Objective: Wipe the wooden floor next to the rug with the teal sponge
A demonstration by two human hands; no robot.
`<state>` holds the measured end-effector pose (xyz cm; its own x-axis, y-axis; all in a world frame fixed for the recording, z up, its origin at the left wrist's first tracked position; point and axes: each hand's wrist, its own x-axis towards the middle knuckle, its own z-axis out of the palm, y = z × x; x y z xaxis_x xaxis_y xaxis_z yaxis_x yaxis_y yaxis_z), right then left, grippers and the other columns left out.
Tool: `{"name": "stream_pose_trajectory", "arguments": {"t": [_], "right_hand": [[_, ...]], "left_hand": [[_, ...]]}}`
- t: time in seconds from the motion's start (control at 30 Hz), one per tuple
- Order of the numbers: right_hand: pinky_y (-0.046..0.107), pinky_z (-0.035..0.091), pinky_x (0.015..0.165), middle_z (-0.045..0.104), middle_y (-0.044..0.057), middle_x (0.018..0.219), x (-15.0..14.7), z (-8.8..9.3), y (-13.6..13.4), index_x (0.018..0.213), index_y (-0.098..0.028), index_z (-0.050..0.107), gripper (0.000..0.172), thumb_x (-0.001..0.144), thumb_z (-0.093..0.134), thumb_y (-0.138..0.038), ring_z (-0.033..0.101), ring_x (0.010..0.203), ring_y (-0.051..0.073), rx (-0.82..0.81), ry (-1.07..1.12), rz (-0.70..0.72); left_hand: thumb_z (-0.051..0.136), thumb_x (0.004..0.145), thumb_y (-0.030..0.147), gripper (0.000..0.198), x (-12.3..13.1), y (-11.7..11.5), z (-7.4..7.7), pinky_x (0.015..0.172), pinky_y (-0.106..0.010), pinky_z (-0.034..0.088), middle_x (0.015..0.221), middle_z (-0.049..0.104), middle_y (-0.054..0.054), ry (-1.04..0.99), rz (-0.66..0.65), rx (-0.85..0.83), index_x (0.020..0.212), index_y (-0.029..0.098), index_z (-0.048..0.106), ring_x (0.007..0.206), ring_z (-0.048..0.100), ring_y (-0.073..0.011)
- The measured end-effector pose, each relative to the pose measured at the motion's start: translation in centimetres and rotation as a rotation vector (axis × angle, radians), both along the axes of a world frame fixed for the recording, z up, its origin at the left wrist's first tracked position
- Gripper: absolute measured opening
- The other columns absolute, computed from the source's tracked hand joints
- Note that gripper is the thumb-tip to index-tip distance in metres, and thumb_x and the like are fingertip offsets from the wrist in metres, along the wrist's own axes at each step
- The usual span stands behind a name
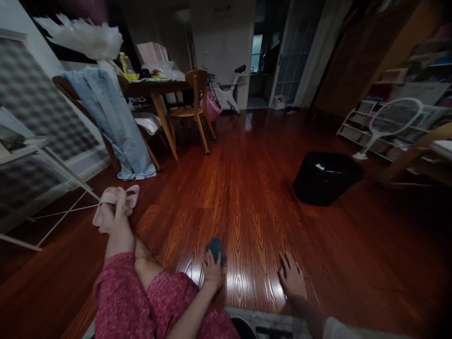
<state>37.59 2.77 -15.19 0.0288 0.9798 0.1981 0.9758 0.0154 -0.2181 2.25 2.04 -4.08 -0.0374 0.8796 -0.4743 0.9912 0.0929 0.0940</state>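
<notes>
To the left hand's (213, 273) left, the crossed bare legs (144, 263) in mottled raspberry-pink shorts (123, 296) take up the near floor, ending in pale pink open-toed slippers (133, 196); beyond them is a stand with thin white legs (68, 170). Farther ahead and left of that hand, light-blue denim jeans (113, 113) hang over a chair beside a brown wooden tabletop (157, 86) crowded with bags and bottles, with a brown wooden chair (182, 113) at its near end. Ahead and to the right of the right hand (292, 278), a glossy black bin (325, 181) stands on the reddish-brown wood-grain floor (243, 174), and a white racket-shaped object (370, 139) leans well past it. A light grey rug (282, 316) edges the floor just behind both hands. The small dark-teal cloth (213, 248) lies on the floor directly under and just ahead of the left hand's fingers, which are partly spread over it; whether they grip or only press, I cannot tell. The right hand, well apart from the cloth, is open with fingers spread, palm down at the floor, holding nothing.
</notes>
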Motion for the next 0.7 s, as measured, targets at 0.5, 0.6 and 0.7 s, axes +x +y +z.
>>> {"name": "stream_pose_trajectory", "arguments": {"t": [0.5,0.6,0.7], "right_hand": [[0.048,0.023,0.121,0.041,0.009,0.158,0.1,-0.1,-0.1,0.153,-0.022,0.039,0.061,0.093,0.030,-0.030,0.034,0.147,0.024,0.014,-0.011,0.008],[0.047,0.024,0.121,0.043,0.010,0.157,0.0,0.2,-0.1,0.152,-0.021,0.040,0.060,0.094,0.029,-0.029,0.036,0.146,0.024,0.012,-0.009,0.000],[0.047,0.025,0.120,0.043,0.012,0.156,-0.1,0.4,-0.1,0.149,-0.018,0.043,0.058,0.094,0.027,-0.029,0.038,0.145,0.023,0.026,-0.008,0.004]], "left_hand": [[0.051,0.092,0.047,0.066,1.2,1.9,0.8,0.123,-0.061,0.004,0.168,0.013,-0.004,-0.145,-0.132,0.109,0.154,0.037,0.032,0.155,0.010,-0.0309],[0.050,0.091,0.037,0.071,-2.3,2.9,1.2,0.120,-0.064,0.011,0.166,0.020,-0.014,0.099,0.209,0.122,0.157,0.029,0.027,0.153,0.018,-0.0348],[0.050,0.090,0.035,0.074,-3.7,2.7,1.1,0.118,-0.066,0.015,0.162,0.026,-0.022,0.196,0.355,0.071,0.158,0.020,0.024,0.150,0.024,-0.0398]]}}
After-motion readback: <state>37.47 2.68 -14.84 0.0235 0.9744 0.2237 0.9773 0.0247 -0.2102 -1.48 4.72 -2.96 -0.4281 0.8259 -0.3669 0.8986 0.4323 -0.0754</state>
